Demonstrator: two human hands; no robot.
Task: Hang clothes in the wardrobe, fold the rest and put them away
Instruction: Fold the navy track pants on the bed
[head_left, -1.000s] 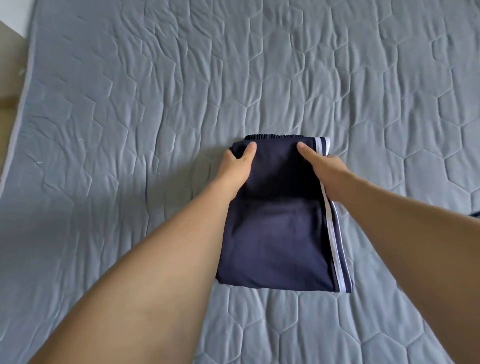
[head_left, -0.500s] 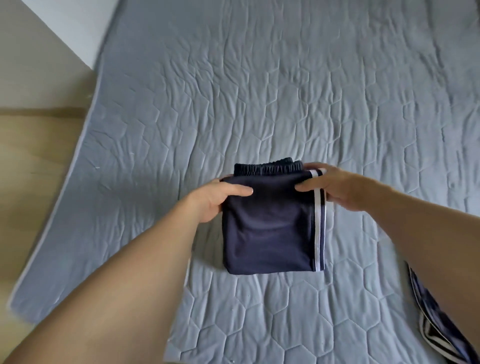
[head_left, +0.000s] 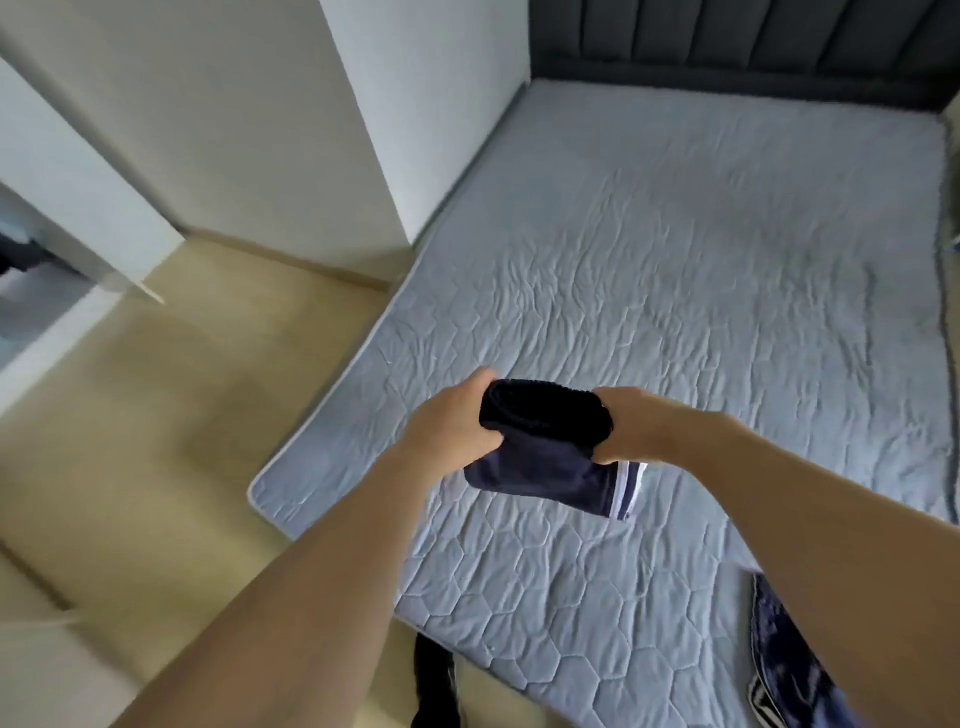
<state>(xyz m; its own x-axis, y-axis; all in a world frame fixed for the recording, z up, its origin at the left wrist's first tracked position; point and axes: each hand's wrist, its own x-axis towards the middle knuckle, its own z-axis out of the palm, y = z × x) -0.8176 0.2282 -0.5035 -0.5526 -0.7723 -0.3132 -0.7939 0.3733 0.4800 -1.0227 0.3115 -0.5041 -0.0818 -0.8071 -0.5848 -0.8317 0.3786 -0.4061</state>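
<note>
both hands (head_left: 452, 415) grip folded navy shorts (head_left: 550, 457)

Two bare forearms, no sleeves in view. Left hand (head_left: 452, 421) and right hand (head_left: 631, 426): no rings, watch or gloves seen.

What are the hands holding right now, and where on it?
Both hands grip the folded navy shorts, lifted off the bed: left hand at the left end of the waistband fold, right hand at the right end.
</note>
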